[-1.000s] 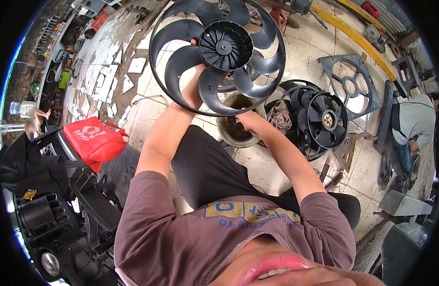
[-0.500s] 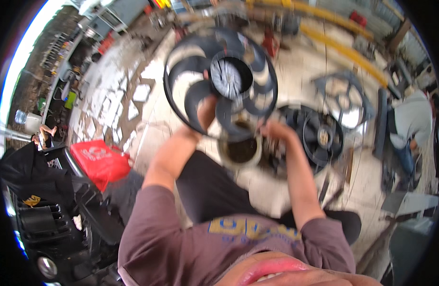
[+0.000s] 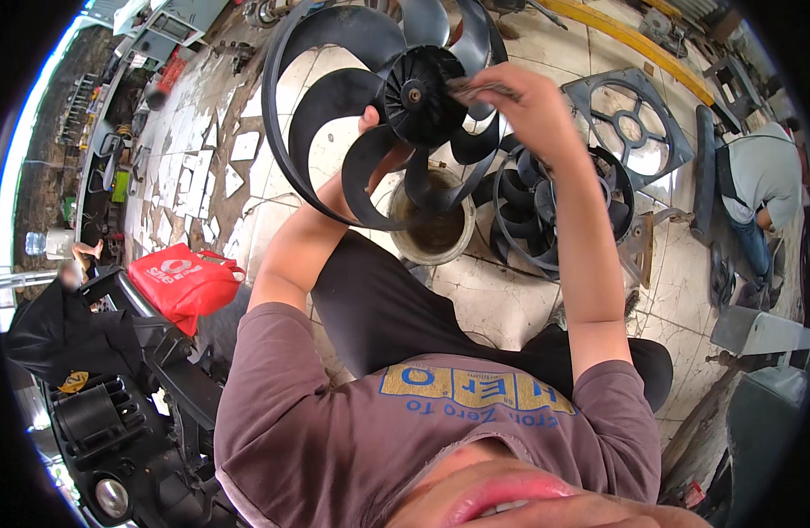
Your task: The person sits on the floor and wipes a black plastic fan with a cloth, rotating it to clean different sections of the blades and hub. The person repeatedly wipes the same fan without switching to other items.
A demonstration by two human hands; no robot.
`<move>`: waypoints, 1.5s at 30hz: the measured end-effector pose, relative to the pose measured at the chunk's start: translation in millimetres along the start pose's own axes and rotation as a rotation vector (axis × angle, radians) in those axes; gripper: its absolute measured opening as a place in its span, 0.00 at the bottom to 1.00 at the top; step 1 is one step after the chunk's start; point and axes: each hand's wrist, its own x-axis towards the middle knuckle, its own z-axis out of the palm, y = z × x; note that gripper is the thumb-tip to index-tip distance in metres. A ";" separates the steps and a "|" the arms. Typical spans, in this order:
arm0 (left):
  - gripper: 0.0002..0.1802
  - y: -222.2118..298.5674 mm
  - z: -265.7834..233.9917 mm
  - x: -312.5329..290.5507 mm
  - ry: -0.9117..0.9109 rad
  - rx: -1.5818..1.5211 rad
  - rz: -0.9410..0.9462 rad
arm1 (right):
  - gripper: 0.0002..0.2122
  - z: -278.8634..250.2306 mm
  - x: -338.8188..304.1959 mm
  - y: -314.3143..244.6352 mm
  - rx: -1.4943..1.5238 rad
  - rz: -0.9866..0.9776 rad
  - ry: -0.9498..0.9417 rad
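A large black radiator fan, with curved blades inside an outer ring, is held up tilted in front of me. My left hand grips it from behind; part of the hand and a fingertip show through the gaps between blades. My right hand is closed on a grey-brown brush-like thing, with its end at the right side of the ribbed hub. What exactly it is cannot be made out. Below the fan's ring stands a round pail of murky brown liquid, partly covered by the blades.
A second black fan lies on the tiled floor right of the pail, near a grey fan shroud. At left are a red bag and black car parts. A person in a light shirt crouches at far right.
The fan has moved up and away from me and turned, its dark ribbed hub now facing me. My right hand has risen from beside the pail to the hub.
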 end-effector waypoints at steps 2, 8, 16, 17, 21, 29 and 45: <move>0.54 -11.6 -4.9 -6.6 -0.036 -0.019 -0.028 | 0.10 21.2 -4.0 1.3 -0.039 -0.121 -0.062; 0.57 -22.2 -15.3 -21.7 -0.033 0.003 -0.190 | 0.10 67.8 -35.9 10.4 -0.058 -0.003 0.087; 0.55 -24.5 -81.3 -60.4 -0.002 0.236 -0.307 | 0.11 57.3 -43.2 15.6 0.127 -0.099 -0.206; 0.55 -23.8 -90.4 -61.3 -0.005 0.240 -0.274 | 0.11 58.4 -43.2 12.8 0.160 -0.107 -0.201; 0.58 -19.5 -19.2 -35.9 -0.002 0.167 -0.187 | 0.12 60.0 -57.4 8.3 0.095 -0.183 -0.020; 0.59 -34.7 -13.0 -56.3 0.132 0.166 -0.100 | 0.14 60.0 -74.7 21.4 0.182 -0.162 -0.233; 0.57 -16.5 -3.4 -74.9 0.173 0.210 -0.152 | 0.13 14.8 -47.0 47.0 0.359 -0.105 -0.249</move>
